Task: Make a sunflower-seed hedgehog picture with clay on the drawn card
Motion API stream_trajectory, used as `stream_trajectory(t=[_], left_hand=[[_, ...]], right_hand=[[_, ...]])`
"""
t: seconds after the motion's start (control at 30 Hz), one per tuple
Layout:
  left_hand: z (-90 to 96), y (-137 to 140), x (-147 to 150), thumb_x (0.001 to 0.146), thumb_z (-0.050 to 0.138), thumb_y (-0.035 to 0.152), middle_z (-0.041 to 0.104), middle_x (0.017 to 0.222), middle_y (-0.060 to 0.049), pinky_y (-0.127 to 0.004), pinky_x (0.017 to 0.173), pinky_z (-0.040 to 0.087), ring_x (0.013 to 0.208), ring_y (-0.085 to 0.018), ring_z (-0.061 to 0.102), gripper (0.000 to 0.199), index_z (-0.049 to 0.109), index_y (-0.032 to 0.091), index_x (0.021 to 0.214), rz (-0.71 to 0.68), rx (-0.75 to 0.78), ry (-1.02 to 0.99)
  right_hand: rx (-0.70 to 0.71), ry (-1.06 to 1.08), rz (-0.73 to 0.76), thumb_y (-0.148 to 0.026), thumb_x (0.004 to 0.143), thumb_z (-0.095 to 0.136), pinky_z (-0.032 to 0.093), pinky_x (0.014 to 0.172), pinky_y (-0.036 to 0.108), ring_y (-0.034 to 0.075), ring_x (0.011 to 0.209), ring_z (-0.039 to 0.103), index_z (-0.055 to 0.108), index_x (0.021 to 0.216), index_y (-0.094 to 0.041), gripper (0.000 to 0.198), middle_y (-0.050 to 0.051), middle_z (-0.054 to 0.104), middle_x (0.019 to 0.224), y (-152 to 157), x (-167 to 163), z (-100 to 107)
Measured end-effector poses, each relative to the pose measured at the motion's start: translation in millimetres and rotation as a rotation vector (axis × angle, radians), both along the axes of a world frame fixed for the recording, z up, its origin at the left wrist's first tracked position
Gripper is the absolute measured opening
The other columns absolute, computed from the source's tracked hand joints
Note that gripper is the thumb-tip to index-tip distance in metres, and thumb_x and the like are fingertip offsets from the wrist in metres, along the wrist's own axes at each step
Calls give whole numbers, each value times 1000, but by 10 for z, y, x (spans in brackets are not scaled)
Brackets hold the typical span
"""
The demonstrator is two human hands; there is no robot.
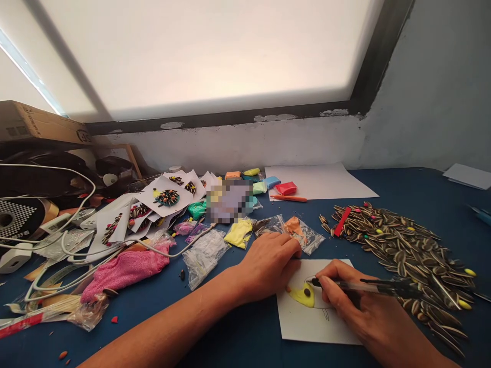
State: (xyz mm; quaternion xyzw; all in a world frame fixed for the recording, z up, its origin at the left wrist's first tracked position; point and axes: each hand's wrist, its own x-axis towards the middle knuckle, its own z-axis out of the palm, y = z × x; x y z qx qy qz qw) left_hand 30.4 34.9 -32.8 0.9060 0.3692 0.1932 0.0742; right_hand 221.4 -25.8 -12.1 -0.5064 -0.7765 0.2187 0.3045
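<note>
A white paper [307, 327] lies on the blue table, bearing a bird-like outline with a yellow clay head [305, 295] and a dark round eye. Curled over the paper's upper left corner, my left hand [270, 263] presses it down; its fingertips are partly hidden. My right hand [356, 301] is closed around a black pen [368, 286], its tip at the drawn line just above the yellow clay. To the right of that hand spreads a heap of striped sunflower seeds [402, 250], with a red strip [342, 222] and small coloured clay bits on it.
Behind my hands lie bags of yellow clay [239, 234] and orange clay [295, 228], a red clay pack [286, 188] and a large white sheet [326, 179]. Leftward are finished seed pictures [165, 197], a pink cloth [126, 271], white cables [76, 258] and a cardboard box [42, 122].
</note>
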Motion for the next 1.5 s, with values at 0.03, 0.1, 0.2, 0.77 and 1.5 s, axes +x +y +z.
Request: stream_trajectory(t=[0.03,0.1,0.2,0.77,1.5], left_hand=[[0,-1,2,89,54,18,64,87,0,-29,70,37,80,-17,57,3,53,20,87,2,2,-1],[-1,-5,3,89,54,18,64,87,0,-29,70,37,79,-17,57,3,53,20,87,2,8,-5],[-4,-11,2,89,55,19,64,87,1,-29,69,37,80,-17,57,3,53,20,87,1,11,-6],[22,-18,-5,90,53,19,64,89,0,-30,71,39,82,-17,58,2,54,20,89,10,-6,22],[4,-14,-10,90,53,19,64,89,0,-30,72,39,82,-17,58,3,53,21,89,1,-4,18]], right_hand=[[-2,-1,-4,-37,95,40,44,47,21,12,51,55,53,68,-26,32,-5,56,59,3,-4,1],[-6,-8,-10,-36,95,40,45,49,21,12,52,56,54,69,-26,31,-5,56,61,8,-10,0],[-4,-10,-12,-36,95,40,45,50,21,12,52,56,53,69,-26,31,-5,56,61,14,-17,6],[-9,-48,-11,-36,93,39,44,47,22,13,52,55,54,67,-26,32,-4,55,60,11,1,1],[-48,-7,-63,-41,91,42,43,46,22,13,50,54,57,68,-26,31,-4,56,59,28,10,-7]])
